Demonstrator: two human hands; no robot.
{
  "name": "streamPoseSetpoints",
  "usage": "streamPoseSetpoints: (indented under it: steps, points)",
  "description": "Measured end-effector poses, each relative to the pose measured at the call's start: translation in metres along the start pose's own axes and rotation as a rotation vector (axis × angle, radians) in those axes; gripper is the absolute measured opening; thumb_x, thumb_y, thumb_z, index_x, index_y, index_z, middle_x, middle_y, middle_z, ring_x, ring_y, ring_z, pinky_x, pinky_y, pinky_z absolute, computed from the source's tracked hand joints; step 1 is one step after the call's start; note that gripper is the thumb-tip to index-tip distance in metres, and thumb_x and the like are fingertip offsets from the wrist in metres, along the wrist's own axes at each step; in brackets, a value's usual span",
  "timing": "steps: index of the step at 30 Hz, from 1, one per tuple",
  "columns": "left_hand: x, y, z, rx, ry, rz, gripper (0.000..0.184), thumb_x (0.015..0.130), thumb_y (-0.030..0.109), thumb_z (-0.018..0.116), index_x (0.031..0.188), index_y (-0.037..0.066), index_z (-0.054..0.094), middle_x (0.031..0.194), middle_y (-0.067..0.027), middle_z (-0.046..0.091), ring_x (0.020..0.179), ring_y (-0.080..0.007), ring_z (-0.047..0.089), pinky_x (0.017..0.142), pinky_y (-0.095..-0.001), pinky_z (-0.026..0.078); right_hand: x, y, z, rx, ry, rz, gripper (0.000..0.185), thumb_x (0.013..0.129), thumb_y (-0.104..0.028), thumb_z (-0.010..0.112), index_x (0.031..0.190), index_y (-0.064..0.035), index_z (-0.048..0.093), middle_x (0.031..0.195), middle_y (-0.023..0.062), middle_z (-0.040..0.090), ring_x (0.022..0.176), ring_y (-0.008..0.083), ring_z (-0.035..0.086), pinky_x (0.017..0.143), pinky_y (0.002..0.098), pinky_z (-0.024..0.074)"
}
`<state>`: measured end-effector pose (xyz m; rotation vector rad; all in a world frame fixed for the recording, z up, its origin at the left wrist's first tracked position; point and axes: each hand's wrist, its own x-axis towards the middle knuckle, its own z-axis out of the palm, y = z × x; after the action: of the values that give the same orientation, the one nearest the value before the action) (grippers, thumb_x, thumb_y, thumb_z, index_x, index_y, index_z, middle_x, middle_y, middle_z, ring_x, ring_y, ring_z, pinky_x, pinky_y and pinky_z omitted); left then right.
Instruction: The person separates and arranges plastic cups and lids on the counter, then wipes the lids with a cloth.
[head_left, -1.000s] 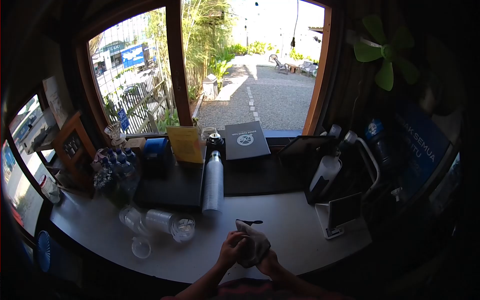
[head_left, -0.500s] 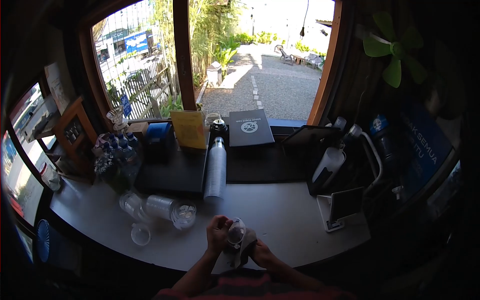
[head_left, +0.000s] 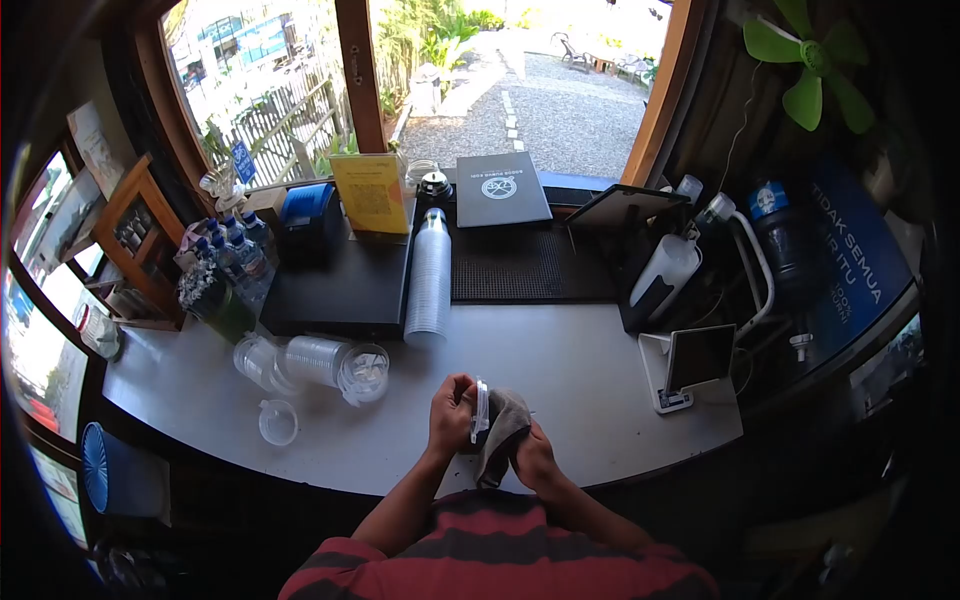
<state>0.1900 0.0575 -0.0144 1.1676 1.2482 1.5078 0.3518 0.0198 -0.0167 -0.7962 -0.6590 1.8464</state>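
Near the counter's front edge, my left hand [head_left: 453,414] grips a clear plastic lid [head_left: 481,411], held on edge. Close on its right, my right hand [head_left: 535,455] is closed on a grey cloth [head_left: 503,432] that hangs down beside the lid. Another clear lid [head_left: 278,423] lies on the counter to the left. Behind it are stacked clear lids [head_left: 318,358] lying on their side and a round clear container [head_left: 364,374]. A long stack of clear cups [head_left: 429,280] lies beyond my hands.
The grey counter [head_left: 590,400] carries a black box [head_left: 340,290], water bottles [head_left: 240,255], a yellow sign [head_left: 372,195], a dark menu [head_left: 503,190], a black mat [head_left: 525,265], a small screen [head_left: 700,358] and a white bottle [head_left: 665,270]. A green fan [head_left: 812,58] is at the upper right.
The view has tilted down and brightened. The lid, earlier wrapped in the cloth, has come out to the left in my left hand and turned edge-on; the cloth hangs from my right hand.
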Motion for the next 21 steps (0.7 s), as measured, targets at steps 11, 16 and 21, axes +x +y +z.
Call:
streamPoseSetpoints:
  steps: [11, 16, 21]
  points:
    - [-0.001, -0.056, -0.003, -0.085, -0.047, -0.245, 0.025, 0.1, 0.017, 0.062, 0.116, -0.002, 0.055, 0.098, -0.0103, 0.061, 0.077, -0.0146, 0.065, 0.069, -0.028, 0.056, 0.024, -0.063, -0.044, 0.124, 0.443, -0.506, 0.044, 0.106, -0.03, 0.038, 0.139, -0.0037, 0.049, 0.138, 0.0122, 0.055, 0.127, 0.0271, 0.053, 0.11, 0.0418, 0.0421]
    - [-0.004, -0.037, -0.005, -0.063, -0.169, -0.272, 0.022, 0.099, 0.016, 0.061, 0.111, -0.002, 0.064, 0.095, -0.0072, 0.066, 0.078, -0.0135, 0.062, 0.075, -0.0299, 0.054, 0.003, -0.109, -0.05, 0.03, 0.493, -0.766, 0.046, 0.104, -0.033, 0.042, 0.14, -0.0041, 0.047, 0.139, 0.0116, 0.053, 0.127, 0.0266, 0.054, 0.108, 0.0416, 0.0437]
    - [0.002, 0.011, -0.05, 0.782, 0.207, 0.396, 0.02, 0.086, 0.013, 0.069, 0.105, 0.007, 0.068, 0.101, -0.01, 0.062, 0.102, -0.0294, 0.054, 0.092, -0.0416, 0.041, -0.016, -0.127, -0.024, -0.157, 0.231, -0.816, 0.049, 0.105, -0.041, 0.04, 0.138, -0.0056, 0.049, 0.128, 0.0098, 0.058, 0.113, 0.0239, 0.061, 0.096, 0.0399, 0.0521]
